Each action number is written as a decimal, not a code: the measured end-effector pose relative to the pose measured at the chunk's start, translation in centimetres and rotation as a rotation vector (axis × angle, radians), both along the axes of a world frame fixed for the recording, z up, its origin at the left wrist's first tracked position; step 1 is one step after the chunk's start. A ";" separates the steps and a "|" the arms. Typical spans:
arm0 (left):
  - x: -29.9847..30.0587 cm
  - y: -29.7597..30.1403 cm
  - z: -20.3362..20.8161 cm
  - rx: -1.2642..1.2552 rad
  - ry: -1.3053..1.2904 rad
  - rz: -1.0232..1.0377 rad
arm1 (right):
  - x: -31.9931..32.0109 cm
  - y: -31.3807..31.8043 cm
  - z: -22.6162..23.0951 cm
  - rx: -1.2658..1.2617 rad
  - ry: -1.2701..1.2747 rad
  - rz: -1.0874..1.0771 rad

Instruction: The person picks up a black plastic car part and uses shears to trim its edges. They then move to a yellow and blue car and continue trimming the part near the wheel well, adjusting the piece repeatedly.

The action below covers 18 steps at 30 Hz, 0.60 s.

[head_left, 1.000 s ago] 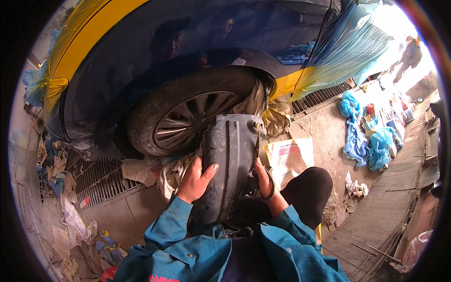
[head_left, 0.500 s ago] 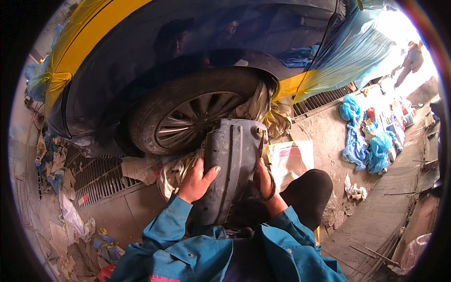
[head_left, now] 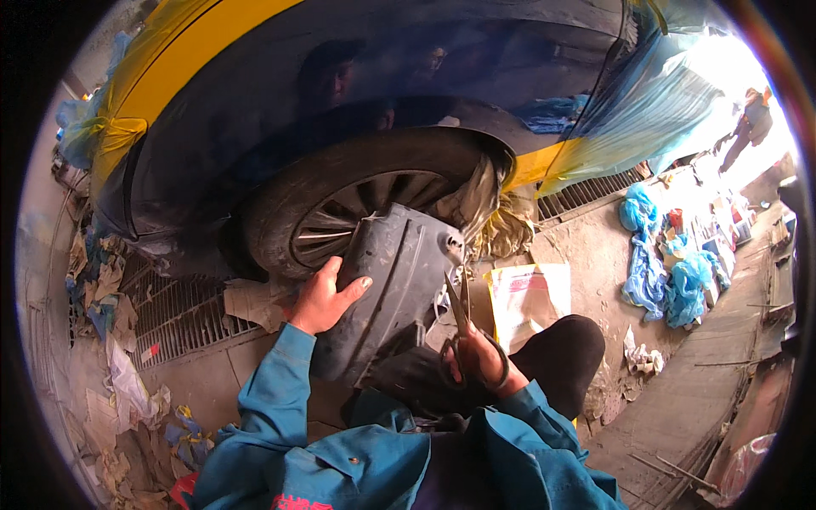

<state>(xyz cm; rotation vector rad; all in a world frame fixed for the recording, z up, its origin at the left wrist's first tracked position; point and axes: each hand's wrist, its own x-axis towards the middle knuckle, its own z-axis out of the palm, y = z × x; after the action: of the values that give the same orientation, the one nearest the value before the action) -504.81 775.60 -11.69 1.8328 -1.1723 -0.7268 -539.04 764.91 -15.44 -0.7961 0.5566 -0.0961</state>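
A: What sits closest to the person?

B: The blue jacket sleeves (head_left: 280,408), then the two hands. The left hand (head_left: 321,299) grips the left edge of a dark grey plastic wheel-arch liner (head_left: 393,289), fingers curled round the rim and thumb laid flat on its face. The right hand (head_left: 476,361) holds a pair of scissors (head_left: 459,327), fingers through the loops, blades nearly shut and pointing up along the liner's right edge.

A: How does the liner look?

B: Moulded, ribbed, dusty and matt, with raised ridges and a small hole near the upper right corner. It stands tilted over the person's lap, its top leaning toward the tyre (head_left: 357,204).

A: Any packages or paper nearby?

B: Just right of the liner, a flat white printed sheet with a yellow edge (head_left: 531,302) lies on the concrete. Torn paper scraps (head_left: 110,340) litter the metal floor grating (head_left: 183,310) at the left.

A: And farther off?

B: The wheel sits under a dark fender with yellow masking film (head_left: 136,102). At the right, crumpled blue plastic bags (head_left: 671,272) lie on the ground, well apart.
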 end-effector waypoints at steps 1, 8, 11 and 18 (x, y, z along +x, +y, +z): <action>0.5 0.5 0.2 -0.037 -0.194 0.024 | -1.0 0.3 0.7 -0.047 -0.013 0.033; 3.5 2.7 2.4 -0.011 -0.013 -0.058 | -6.2 -1.2 5.9 -0.412 0.120 0.278; 3.9 3.0 2.6 0.040 0.147 -0.131 | -5.8 -2.7 7.1 -0.574 0.263 0.339; 4.2 3.1 2.4 0.110 0.177 -0.246 | -2.1 -4.1 7.1 -0.746 0.400 0.526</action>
<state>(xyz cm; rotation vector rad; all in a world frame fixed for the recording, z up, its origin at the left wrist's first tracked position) -500.61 778.71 -9.29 1.6890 -1.2743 -1.0898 -541.10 760.83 -8.33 -1.6889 0.6757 0.3704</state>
